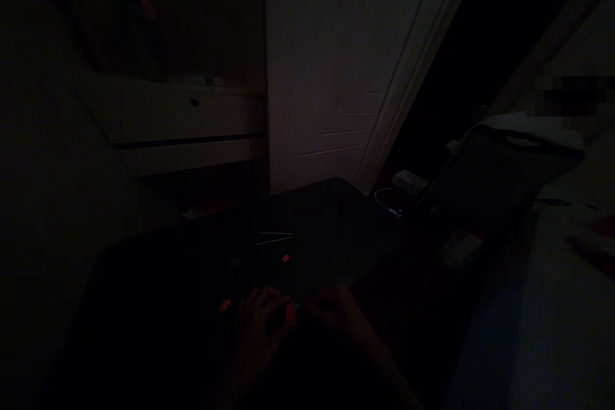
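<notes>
The room is very dark. My left hand (262, 320) and my right hand (339, 314) meet low in the middle over a dark table (158, 282). Both have their fingers curled together around a small orange piece (291, 312) held between them, with a tiny teal bit beside it. Another small orange piece (224, 305) lies just left of my left hand. A third orange piece (286, 259) sits further out on the table. Beyond it lies a thin pale pair of tweezers (275, 237).
A pale door (336, 64) and its frame stand behind the table. A drawer unit (192, 118) is at the left. A white cable (387, 200) and a small box (409, 179) lie on the floor at the right, near a bed (528, 256).
</notes>
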Action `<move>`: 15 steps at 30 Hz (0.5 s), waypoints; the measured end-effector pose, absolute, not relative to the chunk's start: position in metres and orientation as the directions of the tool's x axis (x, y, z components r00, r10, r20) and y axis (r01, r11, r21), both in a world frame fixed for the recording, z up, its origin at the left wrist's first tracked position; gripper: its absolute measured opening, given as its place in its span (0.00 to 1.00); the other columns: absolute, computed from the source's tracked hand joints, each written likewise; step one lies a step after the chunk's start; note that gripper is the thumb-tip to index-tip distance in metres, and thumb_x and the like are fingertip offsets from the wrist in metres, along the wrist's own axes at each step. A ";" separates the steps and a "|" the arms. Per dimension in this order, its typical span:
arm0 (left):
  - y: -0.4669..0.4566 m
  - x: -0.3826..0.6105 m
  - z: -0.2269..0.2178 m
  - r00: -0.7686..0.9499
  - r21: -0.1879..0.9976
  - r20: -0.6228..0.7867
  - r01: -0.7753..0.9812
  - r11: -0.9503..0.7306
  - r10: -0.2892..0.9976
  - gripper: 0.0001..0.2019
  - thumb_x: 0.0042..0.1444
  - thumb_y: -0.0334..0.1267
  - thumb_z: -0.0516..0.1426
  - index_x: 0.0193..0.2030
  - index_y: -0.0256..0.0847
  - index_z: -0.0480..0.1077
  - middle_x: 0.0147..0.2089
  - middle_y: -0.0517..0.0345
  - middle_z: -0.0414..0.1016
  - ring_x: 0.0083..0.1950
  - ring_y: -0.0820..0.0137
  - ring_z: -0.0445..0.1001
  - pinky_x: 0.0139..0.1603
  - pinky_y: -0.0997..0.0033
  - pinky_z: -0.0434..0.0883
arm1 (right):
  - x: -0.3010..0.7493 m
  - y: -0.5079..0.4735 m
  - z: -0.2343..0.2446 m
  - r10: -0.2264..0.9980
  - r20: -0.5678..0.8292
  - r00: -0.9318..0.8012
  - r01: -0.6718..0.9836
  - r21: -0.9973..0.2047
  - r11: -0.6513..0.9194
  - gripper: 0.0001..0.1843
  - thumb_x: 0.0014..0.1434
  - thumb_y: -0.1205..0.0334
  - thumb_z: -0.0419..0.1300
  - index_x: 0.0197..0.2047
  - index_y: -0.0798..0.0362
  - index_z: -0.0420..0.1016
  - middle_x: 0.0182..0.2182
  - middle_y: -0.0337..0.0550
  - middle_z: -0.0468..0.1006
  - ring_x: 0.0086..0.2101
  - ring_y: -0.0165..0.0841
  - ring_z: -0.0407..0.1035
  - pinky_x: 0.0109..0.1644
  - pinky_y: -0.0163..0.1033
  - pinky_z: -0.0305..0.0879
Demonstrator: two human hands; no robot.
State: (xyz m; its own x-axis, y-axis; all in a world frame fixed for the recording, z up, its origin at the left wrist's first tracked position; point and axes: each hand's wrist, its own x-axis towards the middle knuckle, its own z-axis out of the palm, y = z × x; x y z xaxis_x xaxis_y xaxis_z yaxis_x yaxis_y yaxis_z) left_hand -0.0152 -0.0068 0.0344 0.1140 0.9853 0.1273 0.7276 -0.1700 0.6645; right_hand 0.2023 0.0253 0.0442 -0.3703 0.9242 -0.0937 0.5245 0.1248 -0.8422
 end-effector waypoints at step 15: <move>-0.007 -0.018 0.028 0.095 0.673 0.163 0.717 -0.181 0.982 0.09 0.57 0.39 0.66 0.44 0.53 0.84 0.49 0.57 0.85 0.54 0.56 0.78 0.57 0.54 0.71 | 0.188 0.025 0.041 0.940 -0.067 -0.334 0.567 -0.811 0.144 0.12 0.64 0.57 0.66 0.35 0.53 0.90 0.31 0.43 0.87 0.31 0.35 0.77 0.34 0.34 0.61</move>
